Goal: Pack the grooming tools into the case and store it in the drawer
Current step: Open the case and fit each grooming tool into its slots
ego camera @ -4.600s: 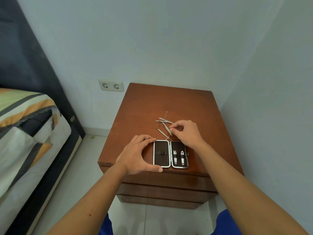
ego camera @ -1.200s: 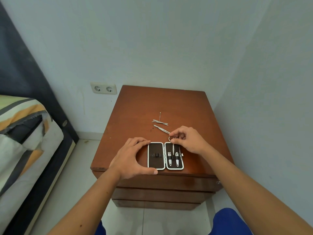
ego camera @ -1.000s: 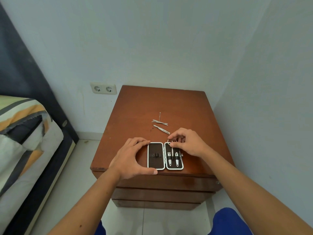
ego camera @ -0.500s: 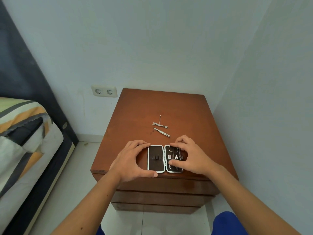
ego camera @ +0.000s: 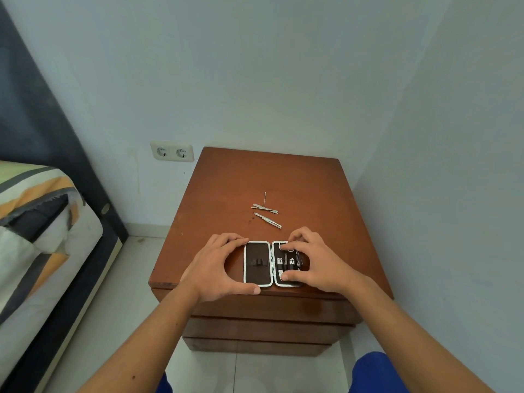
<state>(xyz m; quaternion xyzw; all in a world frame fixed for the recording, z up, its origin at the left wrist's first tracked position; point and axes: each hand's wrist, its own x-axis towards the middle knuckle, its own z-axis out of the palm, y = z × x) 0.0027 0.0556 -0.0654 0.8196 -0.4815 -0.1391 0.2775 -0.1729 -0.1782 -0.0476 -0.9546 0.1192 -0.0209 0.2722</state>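
A small black grooming case (ego camera: 256, 263) with a white rim lies open near the front edge of the brown nightstand (ego camera: 272, 177). My left hand (ego camera: 211, 268) spans the case's left half, thumb at the front edge and fingers at the back edge. My right hand (ego camera: 320, 262) rests over the right half, with fingertip and thumb pinching small scissors (ego camera: 283, 246) that lie among several tools held there. Loose tweezers (ego camera: 268, 220) lie behind the case. Farther back, two thin metal tools (ego camera: 264, 208) lie crossed.
Shut drawer fronts (ego camera: 266, 310) run below the nightstand's top. A double wall socket (ego camera: 172, 151) is on the wall to the left. A bed (ego camera: 37, 222) with striped bedding stands at far left. A wall rises close on the right.
My right hand has brought the scissors from the tabletop behind the case down into its right half and now lies over them. My left hand has kept its hold on the case.
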